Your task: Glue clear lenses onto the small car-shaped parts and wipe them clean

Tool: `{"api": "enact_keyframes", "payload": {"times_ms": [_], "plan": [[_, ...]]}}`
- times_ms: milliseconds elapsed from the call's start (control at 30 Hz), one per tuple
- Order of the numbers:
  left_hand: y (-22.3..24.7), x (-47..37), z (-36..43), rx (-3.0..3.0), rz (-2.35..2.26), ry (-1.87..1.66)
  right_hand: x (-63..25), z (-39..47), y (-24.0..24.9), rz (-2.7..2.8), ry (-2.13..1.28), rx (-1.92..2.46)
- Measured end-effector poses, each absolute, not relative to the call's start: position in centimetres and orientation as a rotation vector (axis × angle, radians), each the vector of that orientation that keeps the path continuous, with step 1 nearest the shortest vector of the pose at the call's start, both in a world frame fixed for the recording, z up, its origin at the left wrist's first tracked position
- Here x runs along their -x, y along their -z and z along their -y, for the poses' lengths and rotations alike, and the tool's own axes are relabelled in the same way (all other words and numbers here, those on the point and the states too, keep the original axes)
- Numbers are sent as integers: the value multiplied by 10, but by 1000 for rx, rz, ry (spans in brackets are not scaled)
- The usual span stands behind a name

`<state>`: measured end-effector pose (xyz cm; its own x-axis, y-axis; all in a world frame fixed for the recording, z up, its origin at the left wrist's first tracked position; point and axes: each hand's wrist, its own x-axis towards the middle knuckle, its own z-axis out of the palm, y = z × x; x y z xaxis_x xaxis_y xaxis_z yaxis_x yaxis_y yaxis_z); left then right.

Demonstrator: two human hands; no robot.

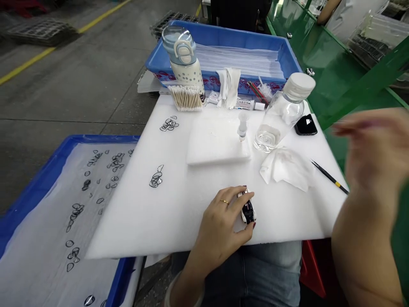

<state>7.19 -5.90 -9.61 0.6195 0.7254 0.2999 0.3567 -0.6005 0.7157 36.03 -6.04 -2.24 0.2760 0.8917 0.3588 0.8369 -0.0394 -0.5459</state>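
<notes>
Near the front edge of the white foam board (134, 221), my left hand (223, 221) grips a small black and white glossy part (248, 212) between thumb and fingers. My right hand (377, 145) is raised off the board's right side, smeared by motion, so its fingers cannot be made out. Black tweezers with a yellow band (329, 176) lie on the board to its left. A crumpled white tissue (286, 168) rests beside a clear bottle (277, 117). Thin black rings sit in two small piles (169, 124) at the board's left.
Behind the board stands a blue bin (223, 36), with a tumbler (187, 59) and cotton swabs (185, 99) before it. A folded white pad (217, 143) bears a small dropper bottle (243, 125). A blue tray (60, 157) with rings lies left; a green bench (345, 81) is right.
</notes>
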Motion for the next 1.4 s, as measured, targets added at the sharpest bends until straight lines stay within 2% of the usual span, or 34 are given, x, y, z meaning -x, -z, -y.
{"api": "enact_keyframes", "payload": {"times_ms": [233,400,600,733,800,967,1067,1233,1400], "plan": [[94,-72,60,-2259,-853,-717,-372,28,71,1697,-97,2032],[94,-72,59,-2272,-879,-688,-354,41,53,1383,-601,1849],[93,-74,59,-2284,-898,-680,-362,53,46,1513,-743,2057],[92,-75,60,-2295,-913,-692,-368,56,46,1360,-919,1799],[92,-76,61,-2300,-920,-691,-366,54,47,1287,-869,1769],[92,-77,61,-2314,-921,-681,-363,51,54,1280,-644,2028],[93,-77,61,-2317,-920,-691,-366,53,52,1280,-697,1971],[96,-77,61,-2303,-911,-719,-374,52,51,1080,-714,1573],[101,-76,62,-2292,-903,-736,-377,47,60,1103,-453,1727]]}}
